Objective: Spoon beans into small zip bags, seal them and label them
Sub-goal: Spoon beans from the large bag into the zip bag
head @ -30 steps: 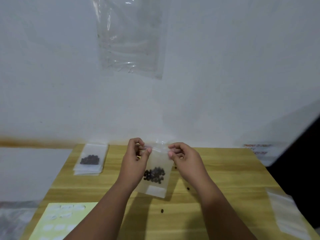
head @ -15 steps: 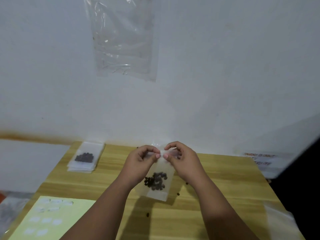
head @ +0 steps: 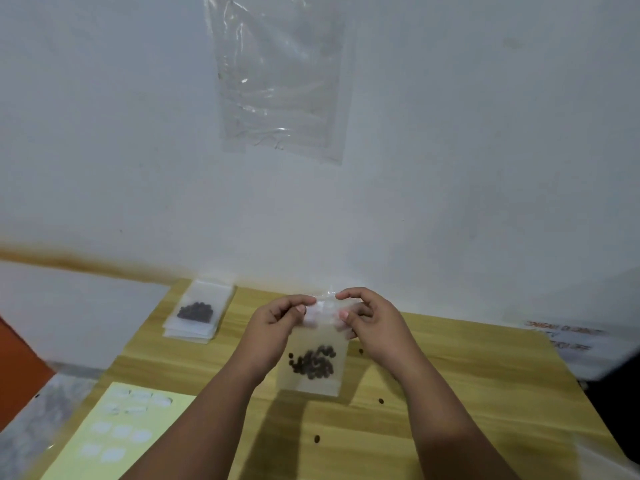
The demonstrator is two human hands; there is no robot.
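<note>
While left hand (head: 275, 325) and right hand (head: 375, 329) pinched the zip bag (head: 317, 374) at its top strip, sealing looked underway; next: press along it, then label.

Large clear bag (head: 280, 84) on white wall (head: 485, 140)

L grip (head: 273, 323) & R grip (head: 374, 323) side by side, thumb+forefinger pinched on each, forearms angled inward.

paper print (head: 562, 337): blurred, unreadable | label sheet (head: 114, 438): bottom cut off | wall bag (head: 280, 81): top cut off
</note>
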